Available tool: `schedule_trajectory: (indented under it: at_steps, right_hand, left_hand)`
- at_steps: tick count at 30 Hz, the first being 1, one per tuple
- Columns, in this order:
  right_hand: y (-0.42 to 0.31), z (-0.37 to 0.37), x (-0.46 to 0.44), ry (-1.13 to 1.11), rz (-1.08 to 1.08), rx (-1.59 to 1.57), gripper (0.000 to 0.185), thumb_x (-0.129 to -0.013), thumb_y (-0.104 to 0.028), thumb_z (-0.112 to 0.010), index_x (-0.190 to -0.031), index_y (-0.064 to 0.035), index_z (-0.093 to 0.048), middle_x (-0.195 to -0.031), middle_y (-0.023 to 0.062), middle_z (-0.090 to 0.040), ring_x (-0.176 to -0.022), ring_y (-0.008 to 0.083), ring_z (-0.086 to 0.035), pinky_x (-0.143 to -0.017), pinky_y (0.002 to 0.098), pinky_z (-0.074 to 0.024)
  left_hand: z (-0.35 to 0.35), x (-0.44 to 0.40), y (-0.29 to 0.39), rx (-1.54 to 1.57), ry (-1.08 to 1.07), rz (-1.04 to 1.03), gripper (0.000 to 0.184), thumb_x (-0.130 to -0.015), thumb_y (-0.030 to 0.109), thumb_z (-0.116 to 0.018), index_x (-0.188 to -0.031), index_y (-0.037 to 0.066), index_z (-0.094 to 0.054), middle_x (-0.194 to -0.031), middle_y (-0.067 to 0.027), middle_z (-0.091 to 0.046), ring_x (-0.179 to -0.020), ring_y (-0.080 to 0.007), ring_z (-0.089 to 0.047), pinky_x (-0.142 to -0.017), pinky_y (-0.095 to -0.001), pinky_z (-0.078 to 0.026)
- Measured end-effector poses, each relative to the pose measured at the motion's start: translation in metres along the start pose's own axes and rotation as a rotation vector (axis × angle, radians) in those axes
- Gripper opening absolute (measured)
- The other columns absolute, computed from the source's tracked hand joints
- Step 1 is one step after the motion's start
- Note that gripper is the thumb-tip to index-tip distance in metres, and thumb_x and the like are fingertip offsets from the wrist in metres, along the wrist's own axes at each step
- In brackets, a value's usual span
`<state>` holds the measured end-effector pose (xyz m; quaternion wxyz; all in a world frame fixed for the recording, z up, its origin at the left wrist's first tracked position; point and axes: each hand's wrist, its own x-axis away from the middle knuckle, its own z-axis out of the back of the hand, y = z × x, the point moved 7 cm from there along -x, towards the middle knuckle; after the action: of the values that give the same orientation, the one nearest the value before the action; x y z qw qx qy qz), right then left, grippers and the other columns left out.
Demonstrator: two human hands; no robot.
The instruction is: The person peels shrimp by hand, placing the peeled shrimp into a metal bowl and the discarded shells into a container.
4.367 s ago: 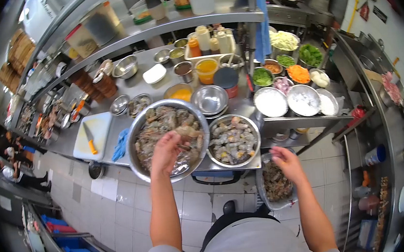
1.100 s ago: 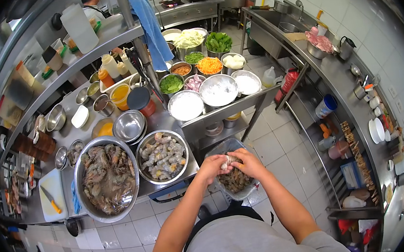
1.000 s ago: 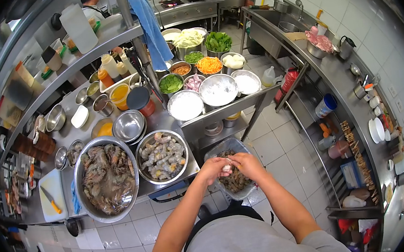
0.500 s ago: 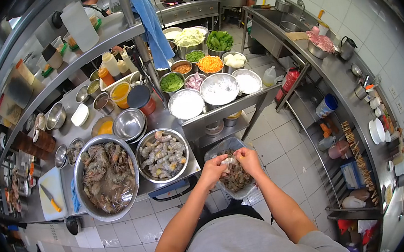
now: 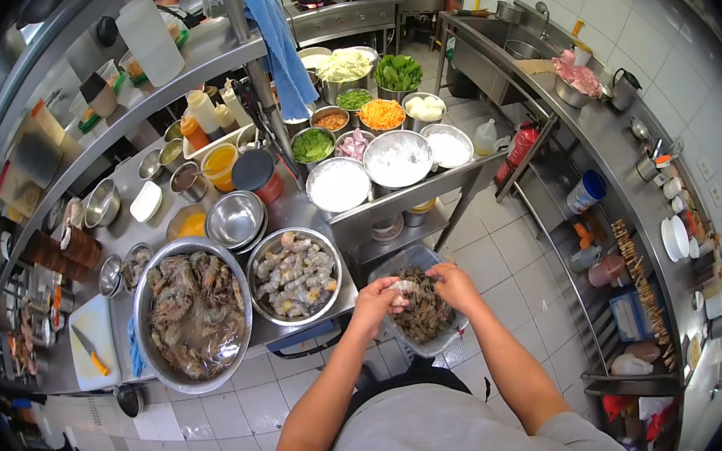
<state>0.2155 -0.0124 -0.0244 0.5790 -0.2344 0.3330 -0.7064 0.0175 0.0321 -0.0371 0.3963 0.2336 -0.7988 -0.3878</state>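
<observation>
1. Above the clear plastic bin (image 5: 389, 264), the left hand (image 5: 376, 305) and the right hand (image 5: 455, 288) are positioned side by side, near each other.
2. Left hand: thumb and fingers are clamped on a pale shrimp (image 5: 402, 290), which is located over the bin's contents.
3. Right hand: the fingers are bent toward the shrimp. Whether the fingertips are apart or closed on something cannot be told at this size.
4. Bin: located in front of the person, just beyond the counter corner. Brown shrimp scraps (image 5: 425, 319) lie inside.
5. Large steel bowl (image 5: 199, 387): set at the front edge of the counter, to the left of the hands. Contents: dark shell-on shrimp (image 5: 194, 298) and liquid.
6. Smaller steel bowl (image 5: 299, 320): set just beside the large steel bowl, on the side nearer the bin. Contents: peeled grey shrimp (image 5: 298, 272).
7. White cutting board (image 5: 103, 324): set at the far left of the counter. A knife (image 5: 91, 351) with an orange handle lies flat on it. A blue cloth (image 5: 136, 357) lies between board and large steel bowl.
</observation>
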Motion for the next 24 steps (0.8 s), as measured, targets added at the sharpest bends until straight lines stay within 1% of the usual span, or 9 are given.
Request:
schedule_trajectory:
  at_steps: [4, 6, 11, 13, 14, 16, 17, 21, 24]
  right_hand:
    - [-0.066, 0.005, 0.002, -0.086, 0.152, -0.114, 0.030, -0.082, -0.014, -0.069, -0.112, -0.0082, -0.071, -0.107, 0.0126, -0.069, -0.102, 0.0300, -0.063, -0.090, 0.0380, -0.0501]
    - [-0.081, -0.004, 0.007, -0.168, 0.301, 0.087, 0.033, -0.083, -0.017, -0.069, -0.115, -0.0083, -0.069, -0.103, 0.0132, -0.069, -0.101, 0.0313, -0.064, -0.087, 0.0391, -0.0510]
    - [-0.078, -0.012, 0.005, -0.083, 0.376, 0.103, 0.023, -0.082, -0.013, -0.069, -0.104, -0.0067, -0.073, -0.090, 0.0133, -0.071, -0.083, 0.0329, -0.067, -0.077, 0.0401, -0.0539]
    - [-0.069, -0.015, 0.001, -0.118, 0.277, 0.069, 0.016, -0.082, -0.015, -0.067, -0.095, -0.0070, -0.073, -0.080, 0.0152, -0.070, -0.072, 0.0330, -0.067, -0.070, 0.0407, -0.0538]
    - [-0.067, -0.015, -0.002, -0.117, 0.278, 0.068, 0.016, -0.082, -0.015, -0.067, -0.095, -0.0070, -0.073, -0.080, 0.0152, -0.070, -0.072, 0.0330, -0.067, -0.070, 0.0407, -0.0538]
    - [-0.038, -0.015, -0.009, -0.077, -0.021, -0.167, 0.015, -0.083, -0.014, -0.066, -0.093, -0.0042, -0.072, -0.077, 0.0141, -0.070, -0.070, 0.0275, -0.069, -0.067, 0.0373, -0.0532]
    - [-0.023, -0.017, -0.009, -0.117, -0.163, -0.281, 0.016, -0.087, -0.014, -0.065, -0.096, -0.0028, -0.071, -0.080, 0.0109, -0.072, -0.073, 0.0195, -0.069, -0.068, 0.0330, -0.0529]
    - [-0.005, -0.020, -0.009, -0.147, -0.298, -0.459, 0.017, -0.089, -0.014, -0.065, -0.102, -0.0028, -0.070, -0.083, 0.0080, -0.072, -0.077, 0.0151, -0.067, -0.072, 0.0306, -0.0529]
    - [-0.076, 0.002, 0.002, -0.123, 0.173, -0.327, 0.019, -0.089, -0.013, -0.066, -0.105, -0.0031, -0.069, -0.083, 0.0066, -0.069, -0.079, 0.0190, -0.066, -0.074, 0.0323, -0.0521]
  left_hand:
    - [-0.004, -0.001, 0.004, -0.056, -0.012, 0.012, 0.046, -0.094, 0.008, -0.058, -0.138, -0.001, -0.046, -0.104, -0.0076, -0.068, -0.080, -0.0153, -0.069, -0.068, -0.0267, -0.054]
    - [-0.012, -0.002, 0.008, -0.220, -0.089, 0.004, 0.054, -0.093, 0.008, -0.059, -0.143, -0.001, -0.041, -0.101, -0.0061, -0.068, -0.077, -0.0142, -0.068, -0.065, -0.0259, -0.054]
    - [-0.013, 0.002, 0.013, -0.380, -0.122, 0.020, 0.057, -0.092, 0.006, -0.058, -0.145, -0.001, -0.039, -0.104, -0.0066, -0.068, -0.080, -0.0143, -0.068, -0.066, -0.0260, -0.054]
    - [-0.015, 0.003, 0.009, -0.414, -0.139, 0.037, 0.057, -0.091, 0.005, -0.058, -0.145, -0.001, -0.040, -0.107, -0.0073, -0.068, -0.083, -0.0143, -0.068, -0.069, -0.0264, -0.055]
    - [-0.019, 0.006, 0.010, -0.361, -0.183, -0.036, 0.057, -0.090, 0.003, -0.056, -0.144, -0.001, -0.040, -0.110, -0.0081, -0.068, -0.086, -0.0143, -0.068, -0.072, -0.0269, -0.055]
    - [-0.022, 0.006, 0.010, -0.306, -0.226, -0.106, 0.057, -0.089, 0.001, -0.055, -0.144, -0.001, -0.040, -0.113, -0.0088, -0.067, -0.089, -0.0143, -0.068, -0.075, -0.0273, -0.055]
    - [-0.021, 0.006, 0.013, -0.354, -0.210, -0.188, 0.058, -0.088, -0.001, -0.055, -0.144, 0.000, -0.040, -0.113, -0.0093, -0.067, -0.091, -0.0144, -0.067, -0.076, -0.0276, -0.054]
    - [-0.005, -0.002, 0.014, -0.321, -0.099, -0.244, 0.059, -0.087, -0.003, -0.055, -0.145, 0.001, -0.040, -0.111, -0.0097, -0.067, -0.092, -0.0145, -0.067, -0.078, -0.0276, -0.053]
    - [-0.006, 0.003, 0.017, -0.262, -0.078, -0.159, 0.060, -0.087, -0.002, -0.057, -0.144, 0.000, -0.040, -0.109, -0.0092, -0.067, -0.090, -0.0141, -0.067, -0.078, -0.0278, -0.053]
